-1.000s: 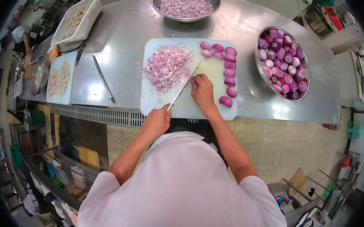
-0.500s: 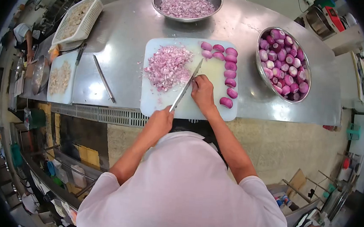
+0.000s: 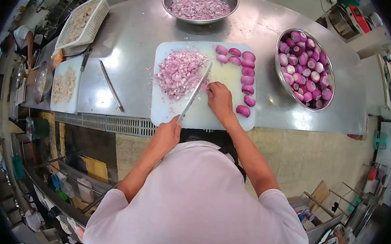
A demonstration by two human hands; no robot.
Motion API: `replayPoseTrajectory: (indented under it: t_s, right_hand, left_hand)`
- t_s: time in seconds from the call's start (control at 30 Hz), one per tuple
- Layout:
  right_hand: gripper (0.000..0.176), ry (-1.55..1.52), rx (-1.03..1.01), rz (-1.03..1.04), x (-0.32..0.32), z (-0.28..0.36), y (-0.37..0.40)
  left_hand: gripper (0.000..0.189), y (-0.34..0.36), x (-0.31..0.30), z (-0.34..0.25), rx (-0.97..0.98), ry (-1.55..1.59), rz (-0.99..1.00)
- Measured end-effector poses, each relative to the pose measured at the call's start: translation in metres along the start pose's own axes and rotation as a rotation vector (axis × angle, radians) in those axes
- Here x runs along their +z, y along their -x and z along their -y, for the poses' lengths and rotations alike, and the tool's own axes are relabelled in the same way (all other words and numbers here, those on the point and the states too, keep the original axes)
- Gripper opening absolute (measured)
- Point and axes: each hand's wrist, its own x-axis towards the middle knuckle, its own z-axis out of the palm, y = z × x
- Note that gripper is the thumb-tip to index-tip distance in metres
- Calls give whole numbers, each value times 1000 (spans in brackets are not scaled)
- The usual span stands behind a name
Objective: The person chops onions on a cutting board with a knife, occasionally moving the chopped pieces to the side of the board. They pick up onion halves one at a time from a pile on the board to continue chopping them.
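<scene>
My left hand (image 3: 166, 136) is closed round the handle of a kitchen knife (image 3: 193, 94), whose blade slants up across the white cutting board (image 3: 173, 116). Along the blade's left side lies a heap of chopped red onion (image 3: 179, 73). My right hand (image 3: 220, 101) rests on the board right of the blade, a small gap away, with its fingers curled together. Whatever is under those fingertips is mostly hidden; a few purple bits show beside them. Peeled onion halves (image 3: 248, 71) line the board's top and right edges.
A steel bowl of chopped onion (image 3: 200, 6) stands behind the board, and a bowl of whole peeled onions (image 3: 305, 68) at right. Leftward lie a sharpening steel (image 3: 111, 86), a second board (image 3: 66, 86), another knife (image 3: 86, 59) and a white basket (image 3: 84, 21). A co-worker (image 3: 23, 37) stands far left.
The knife and my left hand have shifted left, so the blade has come away from my right fingers towards the chopped heap. My right hand has barely moved.
</scene>
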Motion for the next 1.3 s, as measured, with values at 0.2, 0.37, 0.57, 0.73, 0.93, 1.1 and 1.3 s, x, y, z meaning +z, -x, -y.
replayPoseTrajectory:
  t_s: [0.2, 0.37, 0.57, 0.73, 0.93, 1.1, 1.3]
  right_hand:
    - [12, -37, -1, -19, -2, 2, 7]
    - [11, -32, 11, -46, 0, 3, 9]
    - [8, -41, 30, -62, -1, 3, 11]
    - [6, -31, 43, -67, 1, 2, 12]
    - [4, -28, 54, -75, -2, 1, 11]
    - [2, -25, 78, -55, -5, 1, 12]
    - [2, -41, 94, -80, -4, -1, 17]
  left_hand:
    - [29, 7, -6, -15, -59, 33, 70]
    - [29, 5, -2, -11, 13, 1, 34]
    - [25, 6, 1, -7, 38, 35, 22]
    - [24, 5, 8, -1, 54, 28, 11]
    - [23, 2, 8, -1, 46, 24, 32]
    - [23, 6, -1, -16, 17, 45, 57]
    - [25, 6, 0, -19, -4, 27, 87]
